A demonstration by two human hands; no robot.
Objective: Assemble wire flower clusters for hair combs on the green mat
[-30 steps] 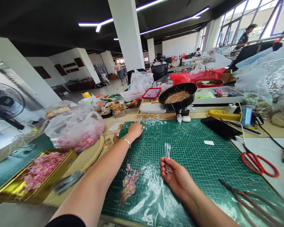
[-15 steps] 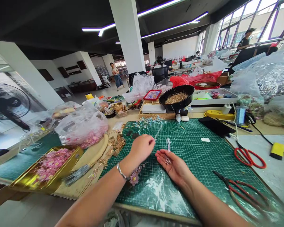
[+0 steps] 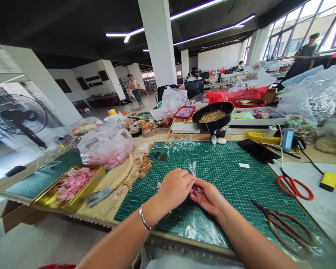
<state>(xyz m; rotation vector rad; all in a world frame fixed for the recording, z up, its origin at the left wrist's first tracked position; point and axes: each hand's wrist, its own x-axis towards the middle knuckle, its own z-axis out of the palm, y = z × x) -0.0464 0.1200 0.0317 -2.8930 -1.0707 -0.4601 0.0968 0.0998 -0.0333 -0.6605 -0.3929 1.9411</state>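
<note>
My left hand (image 3: pixel 176 186) and my right hand (image 3: pixel 210 196) meet over the green cutting mat (image 3: pixel 229 175). Between their fingertips they hold a small bundle of thin wire stems (image 3: pixel 194 175) with pale tips that stick up above the fingers. The left fingers pinch the bundle near its top while the right hand holds its lower part. A silver bracelet (image 3: pixel 143 218) sits on my left wrist. The pink flower ornament seen earlier is hidden under my left arm.
Left of the mat are a gold tin of pink flowers (image 3: pixel 70 185), a bag of pink flowers (image 3: pixel 106 147) and gold combs (image 3: pixel 142 166). Red scissors (image 3: pixel 295 186), dark pliers (image 3: pixel 282 220), a phone (image 3: pixel 257 149) and a black bowl of straws (image 3: pixel 212 116) lie right and behind.
My left hand came back from the far edge of the mat to my right hand and closed on the wire bundle. The camera tilted slightly toward the table's near edge.
</note>
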